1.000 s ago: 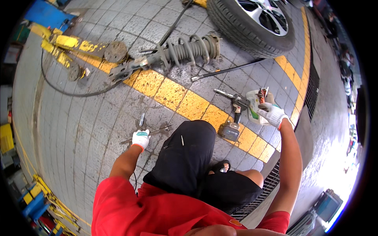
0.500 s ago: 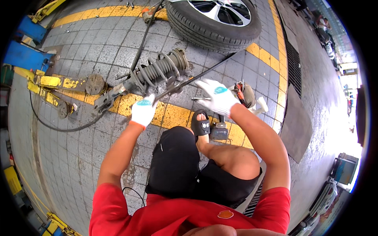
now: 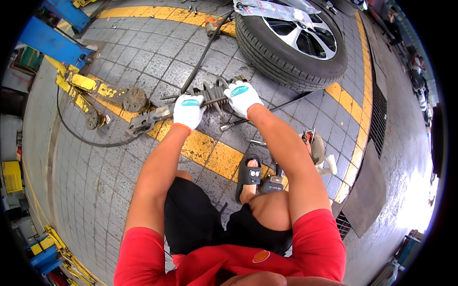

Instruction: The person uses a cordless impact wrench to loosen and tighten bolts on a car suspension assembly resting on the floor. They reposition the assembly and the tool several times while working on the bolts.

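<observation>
A strut with a coil spring (image 3: 208, 90) lies on the tiled floor in front of me, its bracket end (image 3: 140, 122) to the left. Both of my hands wear white gloves. My left hand (image 3: 188, 112) is closed around a dark metal rod (image 3: 216, 101) that runs across the spring. At the rod's other end, my right hand (image 3: 242, 97) is closed too, close against the spring's upper end. The gloves hide both ends of the rod and part of the spring.
A wheel (image 3: 291, 69) with plastic packaging (image 3: 274, 10) on it lies beyond my right hand. Black hoses (image 3: 202, 61) cross the floor. By my sandal (image 3: 249, 176) stands a battery tool (image 3: 273, 183). Yellow lift arms (image 3: 107, 90) reach in from the left.
My right hand has moved from open, over the floor by the tools, to the rod at the spring. My left hand stays on the rod, now held over the spring. The view has shifted.
</observation>
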`<state>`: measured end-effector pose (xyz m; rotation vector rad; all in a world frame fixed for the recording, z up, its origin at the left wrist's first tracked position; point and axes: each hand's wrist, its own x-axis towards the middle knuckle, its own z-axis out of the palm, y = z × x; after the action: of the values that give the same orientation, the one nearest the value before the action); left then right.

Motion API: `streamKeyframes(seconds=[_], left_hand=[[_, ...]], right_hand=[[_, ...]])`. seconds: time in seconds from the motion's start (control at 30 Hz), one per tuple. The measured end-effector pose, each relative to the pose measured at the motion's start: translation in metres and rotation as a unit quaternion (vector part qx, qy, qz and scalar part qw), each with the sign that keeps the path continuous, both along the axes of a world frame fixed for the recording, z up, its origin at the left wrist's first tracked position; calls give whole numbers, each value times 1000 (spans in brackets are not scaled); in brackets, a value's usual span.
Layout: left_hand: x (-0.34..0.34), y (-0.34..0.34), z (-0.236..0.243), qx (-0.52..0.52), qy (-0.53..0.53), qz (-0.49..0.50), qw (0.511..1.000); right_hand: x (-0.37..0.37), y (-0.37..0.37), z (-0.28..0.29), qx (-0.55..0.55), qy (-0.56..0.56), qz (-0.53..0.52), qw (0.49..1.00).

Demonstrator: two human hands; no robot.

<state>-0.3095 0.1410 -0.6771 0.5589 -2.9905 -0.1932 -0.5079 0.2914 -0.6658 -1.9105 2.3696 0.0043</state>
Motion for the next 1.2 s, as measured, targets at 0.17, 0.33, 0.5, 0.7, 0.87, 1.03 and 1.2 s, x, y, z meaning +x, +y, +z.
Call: streamKeyframes(seconds=[0.17,0.33,0.5,0.7,0.87,1.03,1.2], left_hand=[[17,-18,-4,-40,43,34,998],[45,-31,-36,64,-19,94,993],[32,-7,-25,59,-52,154,985],[38,-18,-42,71,-35,122,989],[31,-39,-35,64,42,44,996],[20,-41,-41,92,7,41,995],[24,-36,-28,78,-25,68,994]], right_hand=[[-19,-6,-23,-32,6,-16,999],[14,-14,-6,-56,-21,-49,997],[-12,2,-48,-94,-80,-102,987],[-14,12,-22,-6,-256,-221,941],[-54,8,-35,-46,-400,-124,907],[-68,29,-56,-74,-418,-183,887],[-61,9,-12,60,-330,-124,934]])
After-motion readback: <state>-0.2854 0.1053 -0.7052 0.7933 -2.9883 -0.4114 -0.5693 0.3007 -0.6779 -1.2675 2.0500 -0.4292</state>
